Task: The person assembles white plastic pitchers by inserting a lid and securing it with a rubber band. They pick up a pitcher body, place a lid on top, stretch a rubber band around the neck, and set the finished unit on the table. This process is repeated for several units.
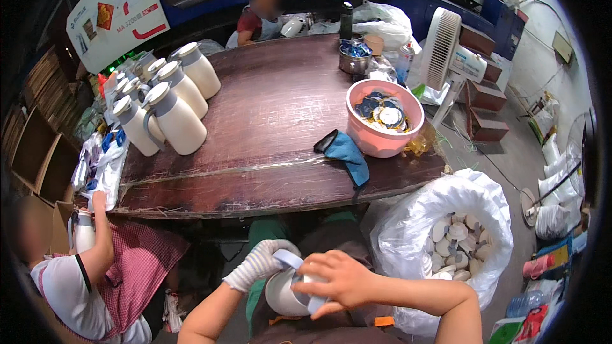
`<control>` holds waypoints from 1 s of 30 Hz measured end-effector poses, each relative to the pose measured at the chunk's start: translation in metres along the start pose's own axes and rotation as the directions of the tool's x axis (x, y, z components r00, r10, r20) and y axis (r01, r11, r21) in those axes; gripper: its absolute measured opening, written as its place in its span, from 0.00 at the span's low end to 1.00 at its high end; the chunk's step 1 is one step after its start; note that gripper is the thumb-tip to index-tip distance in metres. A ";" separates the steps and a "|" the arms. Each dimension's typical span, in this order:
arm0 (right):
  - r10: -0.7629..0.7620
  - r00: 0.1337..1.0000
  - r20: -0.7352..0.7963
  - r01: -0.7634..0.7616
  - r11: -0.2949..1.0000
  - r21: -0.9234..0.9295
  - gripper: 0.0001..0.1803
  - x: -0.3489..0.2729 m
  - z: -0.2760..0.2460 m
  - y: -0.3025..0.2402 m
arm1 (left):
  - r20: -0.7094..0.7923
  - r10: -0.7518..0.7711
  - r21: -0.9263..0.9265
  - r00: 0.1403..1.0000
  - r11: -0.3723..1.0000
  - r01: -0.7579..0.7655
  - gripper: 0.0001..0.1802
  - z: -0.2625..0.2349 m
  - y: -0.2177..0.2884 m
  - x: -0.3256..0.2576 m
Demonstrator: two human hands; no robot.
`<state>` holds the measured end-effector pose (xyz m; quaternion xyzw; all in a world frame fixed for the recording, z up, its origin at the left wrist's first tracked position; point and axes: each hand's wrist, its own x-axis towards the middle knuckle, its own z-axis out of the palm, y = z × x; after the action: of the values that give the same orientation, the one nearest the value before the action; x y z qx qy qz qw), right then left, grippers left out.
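Observation:
A white vacuum jug (285,298) with a light grey handle (288,258) lies tilted at my lap, below the table's near edge. My left hand (260,264), in a striped knitted glove, is closed on it beside the handle. Bare, my right hand (341,278) curls over the jug's top end, its fingers gripping around the grey and white part there. That hand hides most of the top, so I cannot tell whether a lid sits on it.
On the brown table (274,102) stand several cream jugs (178,124), a pink basin (386,140) of discs and a blue glove (347,158). White lids (456,242) fill a plastic-lined bag (401,236) at right. A co-worker (83,274) sits left; another (252,25) sits behind the table.

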<state>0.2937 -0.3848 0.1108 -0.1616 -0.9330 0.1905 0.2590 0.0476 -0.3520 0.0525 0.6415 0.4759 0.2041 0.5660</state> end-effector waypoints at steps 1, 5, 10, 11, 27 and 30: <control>0.093 0.996 -0.003 -0.093 0.995 -0.027 0.32 -0.004 0.001 0.005 | 0.094 -0.061 -0.087 0.994 0.994 0.069 0.13 -0.006 0.006 -0.009; 0.427 0.904 0.031 -0.428 0.899 0.090 0.31 -0.007 0.000 0.035 | 0.409 -0.148 -0.191 0.901 0.951 0.243 0.17 0.019 0.026 -0.041; 0.346 0.938 0.016 -0.346 0.938 0.027 0.31 -0.002 -0.005 0.043 | 0.392 -0.160 -0.285 0.906 0.915 0.285 0.20 0.028 0.047 -0.038; 0.325 0.946 0.010 -0.325 0.941 0.098 0.31 0.000 -0.010 0.053 | 0.345 -0.188 -0.346 0.920 0.885 0.311 0.19 0.033 0.053 -0.038; 0.746 0.566 -0.350 -0.801 0.599 -0.019 0.18 -0.019 -0.169 0.276 | 0.007 -0.332 -0.787 0.943 0.580 0.209 0.18 0.039 0.033 -0.003; 0.838 0.421 -0.348 -0.902 0.346 -0.257 0.22 -0.013 -0.180 0.319 | -0.005 -0.343 -0.766 0.939 0.605 0.217 0.18 0.037 0.043 0.007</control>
<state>0.4671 -0.0621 0.1081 -0.6975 -0.6956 0.0871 0.1486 0.0966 -0.3615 0.0800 0.2474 0.4836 0.3399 0.7677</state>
